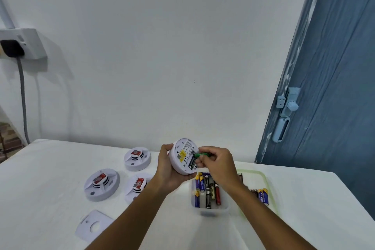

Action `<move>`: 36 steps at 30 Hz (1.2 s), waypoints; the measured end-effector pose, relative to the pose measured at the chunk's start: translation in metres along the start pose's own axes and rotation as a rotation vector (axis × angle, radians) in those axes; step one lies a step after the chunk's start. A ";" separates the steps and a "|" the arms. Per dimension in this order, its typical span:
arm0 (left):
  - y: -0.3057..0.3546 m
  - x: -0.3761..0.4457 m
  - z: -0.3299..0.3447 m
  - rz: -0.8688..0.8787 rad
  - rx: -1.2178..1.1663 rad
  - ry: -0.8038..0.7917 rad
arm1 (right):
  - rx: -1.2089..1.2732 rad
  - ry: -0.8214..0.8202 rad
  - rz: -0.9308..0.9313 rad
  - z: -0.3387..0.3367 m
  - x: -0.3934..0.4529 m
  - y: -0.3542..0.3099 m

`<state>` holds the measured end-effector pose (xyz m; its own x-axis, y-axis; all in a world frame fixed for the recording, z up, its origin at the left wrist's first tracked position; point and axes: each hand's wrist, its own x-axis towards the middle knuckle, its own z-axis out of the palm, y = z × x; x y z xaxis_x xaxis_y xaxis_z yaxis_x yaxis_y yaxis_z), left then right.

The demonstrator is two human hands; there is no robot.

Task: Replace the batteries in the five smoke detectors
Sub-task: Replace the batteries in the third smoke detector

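Smoke detector (183, 156): held above the table, back side facing up and tilted, with a yellow label and the open battery slot on view.
Left hand (169, 170): cups the smoke detector from below and from the left, fingers curled round its rim.
Right hand (218, 161): pinches a green battery (200, 155) between thumb and fingertips; the battery's left end sits at the edge of the open slot.
Other detectors: three lie face up on the table to the left, one at the back (137, 158), one at front left (101, 184), one (138, 185) partly hidden by the left forearm.
Cover plate (94, 225): flat white piece lying alone near the table's front edge.
Battery tub (210, 210): clear container under the right wrist, holding mixed batteries lying on their sides.
Green-rimmed tray (263, 178): just right of the tub, with more batteries in it.
Table (50, 160): covered in white, set against a white wall.
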<state>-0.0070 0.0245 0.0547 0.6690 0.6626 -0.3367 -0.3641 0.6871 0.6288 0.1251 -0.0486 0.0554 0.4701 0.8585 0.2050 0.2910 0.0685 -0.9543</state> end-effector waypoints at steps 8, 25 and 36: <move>-0.002 0.004 0.005 -0.014 -0.068 -0.039 | -0.294 0.062 -0.361 0.008 -0.005 0.008; -0.002 0.003 0.012 0.034 0.009 -0.051 | 0.191 -0.066 0.116 -0.007 -0.002 -0.001; -0.010 0.002 0.014 0.046 0.011 -0.080 | 0.359 -0.111 0.187 -0.008 -0.002 0.004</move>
<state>0.0072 0.0151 0.0581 0.7015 0.6671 -0.2508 -0.3885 0.6530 0.6501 0.1319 -0.0540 0.0533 0.3888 0.9212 0.0153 -0.1088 0.0624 -0.9921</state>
